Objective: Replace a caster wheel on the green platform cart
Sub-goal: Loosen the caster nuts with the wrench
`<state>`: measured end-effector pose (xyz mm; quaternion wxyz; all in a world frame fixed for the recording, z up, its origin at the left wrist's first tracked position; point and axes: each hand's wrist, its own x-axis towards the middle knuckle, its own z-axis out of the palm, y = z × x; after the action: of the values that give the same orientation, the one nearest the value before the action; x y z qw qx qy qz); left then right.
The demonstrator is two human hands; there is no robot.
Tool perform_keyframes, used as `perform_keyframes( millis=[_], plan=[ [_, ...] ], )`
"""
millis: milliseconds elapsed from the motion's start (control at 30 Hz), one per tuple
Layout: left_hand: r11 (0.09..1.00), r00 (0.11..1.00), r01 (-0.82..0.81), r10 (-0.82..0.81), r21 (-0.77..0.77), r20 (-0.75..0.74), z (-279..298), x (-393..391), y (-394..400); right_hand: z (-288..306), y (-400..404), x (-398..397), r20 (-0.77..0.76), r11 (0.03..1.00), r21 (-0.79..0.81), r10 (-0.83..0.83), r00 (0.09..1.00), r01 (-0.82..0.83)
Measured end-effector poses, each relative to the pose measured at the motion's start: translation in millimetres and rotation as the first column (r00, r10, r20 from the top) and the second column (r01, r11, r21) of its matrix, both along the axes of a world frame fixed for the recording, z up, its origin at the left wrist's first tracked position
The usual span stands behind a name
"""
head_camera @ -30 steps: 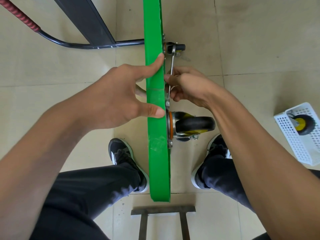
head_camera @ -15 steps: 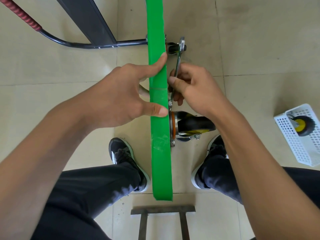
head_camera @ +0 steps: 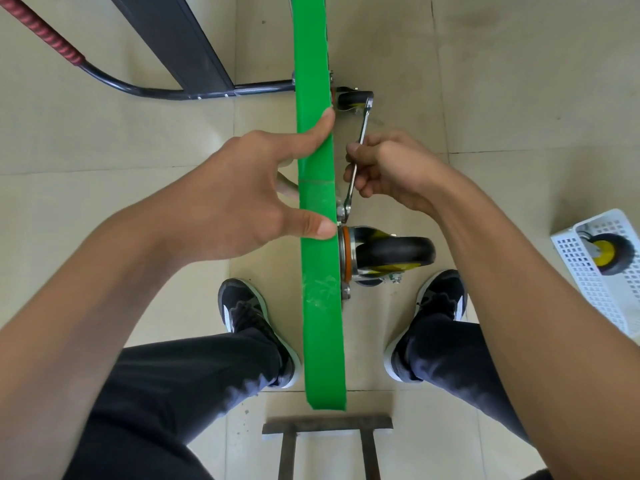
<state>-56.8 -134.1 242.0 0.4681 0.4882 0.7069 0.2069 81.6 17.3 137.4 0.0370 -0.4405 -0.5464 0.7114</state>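
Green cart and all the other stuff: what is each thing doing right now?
Green cart: tipped on its edge, wheels pointing sideways.
Left hand: gripping the cart's edge.
Right hand: gripping the wrench.
Wrench: lower end on a bolt by the near caster.
Near caster: mounted on the cart.
Spare caster: lying in the white basket.

Green platform cart (head_camera: 320, 237) on edge, black caster wheel (head_camera: 391, 256) sideways, seemingly still bolted.
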Motion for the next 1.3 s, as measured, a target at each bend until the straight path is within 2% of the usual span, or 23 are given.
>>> perform_keyframes(
  millis=[233, 467, 733, 933, 1167, 1300],
  plan=[
    [1.0, 1.0, -0.003, 0.003, -0.008, 0.026, -2, -1, -1, -1, -1, -1, -0.038, 0.994, -0.108, -0.006, 0.999, 0.001],
    [1.0, 1.0, 0.0, 0.0, -0.001, 0.021, -2, -1, -1, -4, -9, -7, 0.018, 0.994, -0.105, 0.036, 0.999, -0.034],
    [1.0, 1.0, -0.007, 0.007, 0.012, 0.024, -1, 0, 0, 18, -21, 4, -0.037, 0.991, 0.126, 0.049, 0.998, -0.044],
    [1.0, 1.0, -0.002, 0.001, 0.013, 0.03, -3, -1, 0, 33, -45, 16, -0.065, 0.928, 0.372, 0.019, 0.998, 0.007],
    [1.0, 1.0, 0.019, -0.019, 0.004, -0.007, -1, -1, 0, 29, -38, 14, -0.039, 0.911, 0.407, -0.054, 0.998, 0.065],
    [1.0, 1.0, 0.016, -0.016, 0.008, 0.005, -1, -2, 0, 27, -16, 6, -0.002, 0.951, 0.302, -0.075, 0.997, 0.072]
  ],
)
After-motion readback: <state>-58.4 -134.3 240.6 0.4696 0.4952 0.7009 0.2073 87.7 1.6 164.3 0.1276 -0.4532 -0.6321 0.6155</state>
